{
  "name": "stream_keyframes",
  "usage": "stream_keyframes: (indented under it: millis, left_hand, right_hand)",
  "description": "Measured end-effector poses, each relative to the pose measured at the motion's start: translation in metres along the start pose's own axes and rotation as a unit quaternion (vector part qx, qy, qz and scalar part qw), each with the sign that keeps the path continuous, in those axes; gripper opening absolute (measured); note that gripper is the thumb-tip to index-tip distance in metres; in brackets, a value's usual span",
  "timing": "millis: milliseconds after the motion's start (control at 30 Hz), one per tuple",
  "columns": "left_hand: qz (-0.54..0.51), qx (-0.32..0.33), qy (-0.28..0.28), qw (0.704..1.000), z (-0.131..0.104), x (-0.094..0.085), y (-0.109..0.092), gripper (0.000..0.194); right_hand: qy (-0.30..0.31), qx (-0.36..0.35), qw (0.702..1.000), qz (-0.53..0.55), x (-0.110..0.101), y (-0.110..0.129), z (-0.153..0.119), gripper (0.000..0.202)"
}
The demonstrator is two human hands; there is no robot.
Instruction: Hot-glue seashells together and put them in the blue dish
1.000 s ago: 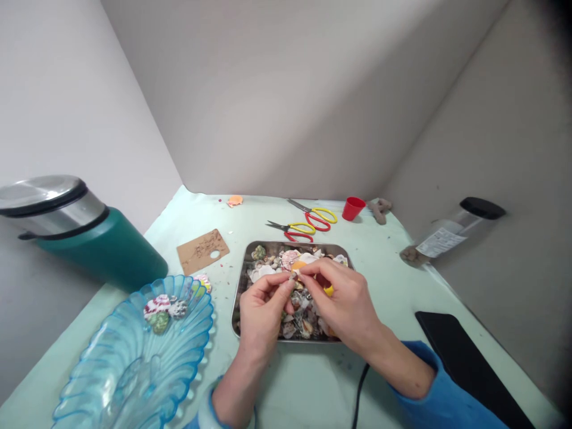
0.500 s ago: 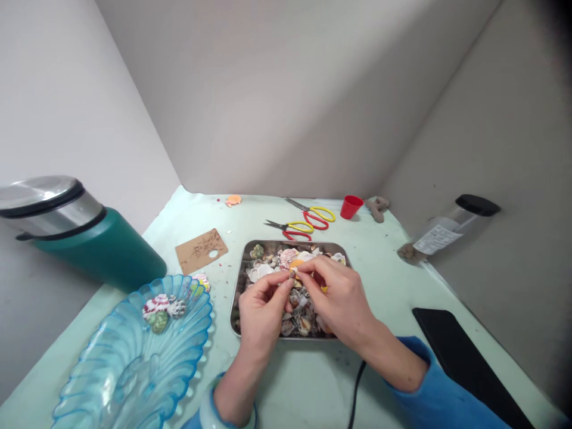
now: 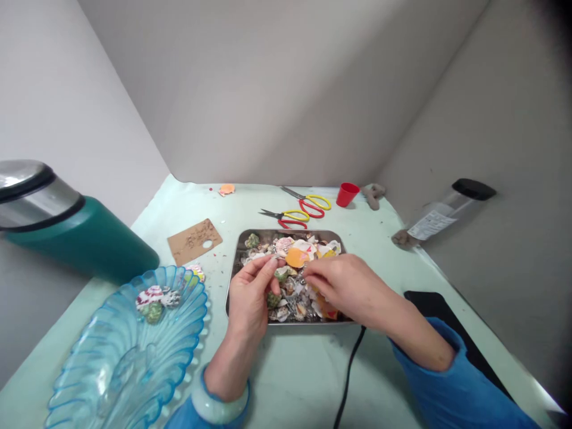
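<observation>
A metal tray (image 3: 295, 323) full of mixed shells (image 3: 290, 292) stands in the middle. My left hand (image 3: 252, 292) is over its left side, thumb and index finger pinched on something small that I cannot make out. Over the right side of the tray, my right hand (image 3: 348, 289) has its fingers pressed together and pointing down at the shells; whatever they may hold is hidden. Between the two hands lies an orange piece (image 3: 297, 257) on top of the shells.
At left are a blue scalloped dish (image 3: 179, 345) with painted shells, a green bottle (image 3: 107, 238) and a brown card (image 3: 194, 241). Behind the tray lie two scissors (image 3: 292, 217) and a red cup (image 3: 347, 194). A clear jar (image 3: 435, 220) and black object (image 3: 429, 301) are at right.
My hands, which met over the tray, have moved apart, the right one to the right and the left slightly left. The whole view has shifted a little.
</observation>
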State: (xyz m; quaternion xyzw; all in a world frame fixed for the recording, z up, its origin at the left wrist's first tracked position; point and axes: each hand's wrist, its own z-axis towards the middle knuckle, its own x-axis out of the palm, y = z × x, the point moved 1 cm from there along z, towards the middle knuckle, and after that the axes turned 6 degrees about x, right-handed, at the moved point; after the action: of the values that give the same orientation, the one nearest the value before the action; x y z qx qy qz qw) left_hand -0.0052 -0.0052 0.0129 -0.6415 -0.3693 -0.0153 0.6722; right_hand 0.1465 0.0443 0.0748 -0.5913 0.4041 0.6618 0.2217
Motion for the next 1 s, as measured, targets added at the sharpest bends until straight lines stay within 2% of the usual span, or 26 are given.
stream_keyframes:
  millis: [100, 233, 400, 533, 700, 900, 1000]
  left_hand:
    - [-0.010, -0.004, -0.002, 1.000, 0.000, 0.000, 0.000, 0.022]
    - [-0.011, -0.005, 0.000, 1.000, 0.000, 0.000, -0.001, 0.023]
    - [-0.013, -0.006, -0.001, 1.000, -0.001, 0.000, -0.001, 0.024]
    - [-0.012, -0.003, -0.001, 1.000, 0.000, -0.001, -0.001, 0.023]
    - [-0.012, -0.002, 0.000, 1.000, 0.001, -0.001, 0.000, 0.023]
    - [-0.012, -0.004, 0.000, 1.000, 0.000, -0.001, -0.001, 0.023]
    - [-0.011, -0.007, 0.003, 1.000, -0.001, -0.001, -0.002, 0.023]
  right_hand:
    - [0.109, -0.034, 0.992, -0.052, 0.007, 0.007, 0.000, 0.021]
    - [0.146, -0.048, 0.979, -0.136, 0.027, 0.016, 0.002, 0.021]
    - [0.141, -0.037, 0.976, -0.162, 0.044, 0.019, 0.006, 0.020]
    - [0.144, -0.036, 0.976, -0.162, 0.034, 0.018, 0.004, 0.018]
    - [0.073, -0.030, 0.992, -0.103, 0.016, 0.008, 0.000, 0.019]
    - [0.025, 0.002, 0.997, -0.074, 0.009, 0.000, 0.002, 0.020]
    - [0.024, 0.017, 0.997, -0.068, 0.009, -0.001, 0.003, 0.016]
